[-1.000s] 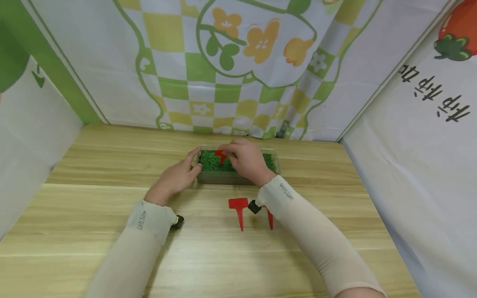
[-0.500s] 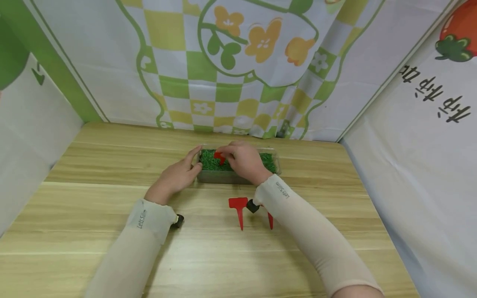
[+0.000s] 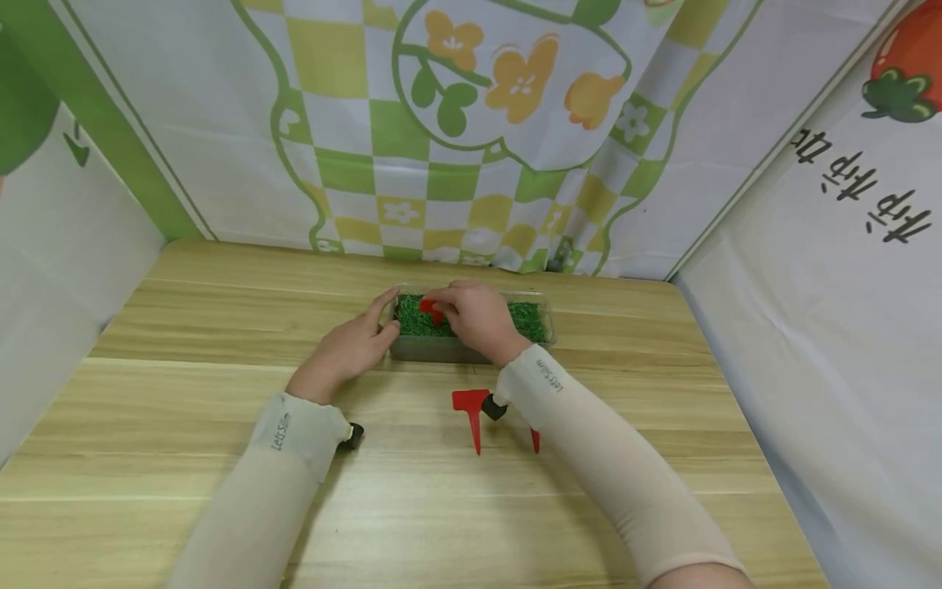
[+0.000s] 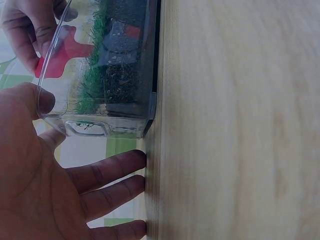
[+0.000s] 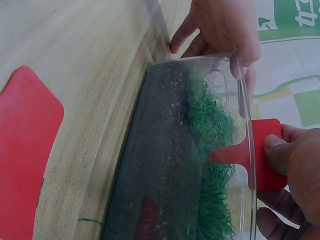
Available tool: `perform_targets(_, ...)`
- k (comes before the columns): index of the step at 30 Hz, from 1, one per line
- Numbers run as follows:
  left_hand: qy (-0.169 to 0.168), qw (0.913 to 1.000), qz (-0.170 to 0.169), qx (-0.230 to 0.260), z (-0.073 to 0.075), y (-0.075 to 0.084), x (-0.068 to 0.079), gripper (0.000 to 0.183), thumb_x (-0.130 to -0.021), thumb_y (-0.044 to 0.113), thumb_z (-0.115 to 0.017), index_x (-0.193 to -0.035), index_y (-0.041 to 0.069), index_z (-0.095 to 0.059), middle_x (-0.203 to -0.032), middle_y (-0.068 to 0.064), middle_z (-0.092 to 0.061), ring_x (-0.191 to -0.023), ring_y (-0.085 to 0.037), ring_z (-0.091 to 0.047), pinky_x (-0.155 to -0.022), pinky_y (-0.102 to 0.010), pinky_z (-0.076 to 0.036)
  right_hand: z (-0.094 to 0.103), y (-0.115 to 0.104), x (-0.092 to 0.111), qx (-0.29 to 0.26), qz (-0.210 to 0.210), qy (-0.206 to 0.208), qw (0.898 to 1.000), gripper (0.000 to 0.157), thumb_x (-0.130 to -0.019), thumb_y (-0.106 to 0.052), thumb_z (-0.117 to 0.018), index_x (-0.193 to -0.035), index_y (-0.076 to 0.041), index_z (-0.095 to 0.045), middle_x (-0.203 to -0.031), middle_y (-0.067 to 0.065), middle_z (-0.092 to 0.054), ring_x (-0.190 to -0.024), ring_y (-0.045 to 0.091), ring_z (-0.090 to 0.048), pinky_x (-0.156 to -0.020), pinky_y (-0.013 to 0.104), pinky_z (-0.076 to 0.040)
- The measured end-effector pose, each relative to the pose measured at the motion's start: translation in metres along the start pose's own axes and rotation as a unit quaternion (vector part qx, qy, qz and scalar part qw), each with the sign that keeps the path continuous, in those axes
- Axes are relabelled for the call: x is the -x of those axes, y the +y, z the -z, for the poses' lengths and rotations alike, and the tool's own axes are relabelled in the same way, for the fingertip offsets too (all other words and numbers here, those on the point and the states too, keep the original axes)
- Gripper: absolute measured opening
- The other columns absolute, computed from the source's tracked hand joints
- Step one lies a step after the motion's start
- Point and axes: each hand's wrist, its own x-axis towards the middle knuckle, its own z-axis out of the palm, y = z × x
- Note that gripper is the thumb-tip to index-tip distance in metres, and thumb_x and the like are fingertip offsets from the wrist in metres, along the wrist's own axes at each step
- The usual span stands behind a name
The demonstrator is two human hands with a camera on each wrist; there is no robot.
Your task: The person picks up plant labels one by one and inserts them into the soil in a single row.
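A clear plastic planter box (image 3: 441, 350) holds green grass (image 3: 415, 317) over dark soil. At its left end my left hand (image 3: 347, 348) grips the upper rim between thumb and index finger. In the left wrist view, the hand's other fingers (image 4: 112, 172) are spread, their tips at the tabletop. Above the grass my right hand (image 3: 478, 315) pinches the head of a red T-shaped plant label (image 5: 266, 152) between thumb and fingers. The label's stem points down, its tip in the grass. A second red plant label (image 3: 472, 409) lies in front of the box.
Another red plant label (image 3: 535, 440) is mostly hidden under the right sleeve (image 3: 589, 442). A black wrist camera (image 3: 494, 406) overlaps the second label's head. The wooden table (image 3: 412, 507) ends at a patterned curtain (image 3: 456, 180) behind the box.
My right hand has shifted slightly left and down, and the pinched label sits a little lower in the grass. The left hand keeps its place on the box.
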Motion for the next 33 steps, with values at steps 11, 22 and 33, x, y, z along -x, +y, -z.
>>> perform_targets(11,-0.003,1.0000,-0.002,-0.002,-0.003,-0.002,-0.002,0.062,-0.106,0.049,-0.026,-0.161,0.039,0.001,-0.136,-0.020,-0.061,-0.109,-0.040,-0.066,-0.088,-0.059,-0.049,-0.001,0.002,0.001,0.001,-0.006,-0.006,1.000,0.028,-0.102,-0.020,-0.059,-0.127,-0.026,-0.071,-0.095,-0.004,-0.072,-0.073,0.010,-0.063,-0.064,0.027,-0.051)
perform_targets(22,-0.003,1.0000,-0.001,-0.001,-0.004,0.000,-0.005,0.062,-0.106,0.050,-0.024,-0.161,0.040,0.002,-0.137,-0.020,-0.060,-0.111,-0.040,-0.065,-0.090,-0.059,-0.049,-0.003,0.007,0.000,0.028,0.000,-0.019,0.999,0.037,-0.103,-0.027,-0.057,-0.140,-0.027,-0.061,-0.098,-0.002,-0.069,-0.068,0.011,-0.059,-0.058,0.026,-0.046)
perform_targets(33,0.003,1.0000,-0.004,-0.004,-0.001,-0.001,-0.002,0.062,-0.106,0.047,-0.026,-0.162,0.037,0.000,-0.136,-0.020,-0.061,-0.111,-0.041,-0.065,-0.087,-0.059,-0.050,0.018,-0.006,0.019,0.046,0.032,0.045,0.997,0.035,-0.100,-0.029,-0.063,-0.134,-0.019,-0.065,-0.107,0.000,-0.066,-0.087,0.015,-0.061,-0.072,0.030,-0.053)
